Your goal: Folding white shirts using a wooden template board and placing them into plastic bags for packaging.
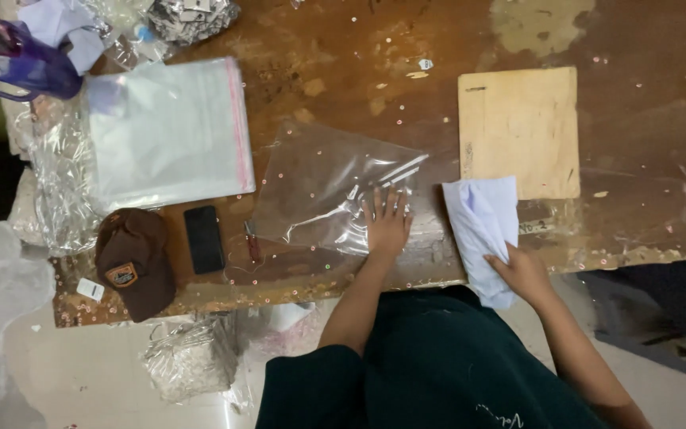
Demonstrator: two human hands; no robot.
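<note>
The left hand (387, 225) is pressing flat, fingers spread, on the right end of a clear bag (335, 187) lying on the table (343, 56). Just right, the right hand (524, 272) is gripping a folded white cloth (482, 222) beside a board (520, 131).

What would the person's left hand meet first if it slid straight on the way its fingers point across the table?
The left hand lies flat on the clear plastic bag, fingers pointing away from the body. It would first cross more of that bag, then likely bare wooden table.
</note>
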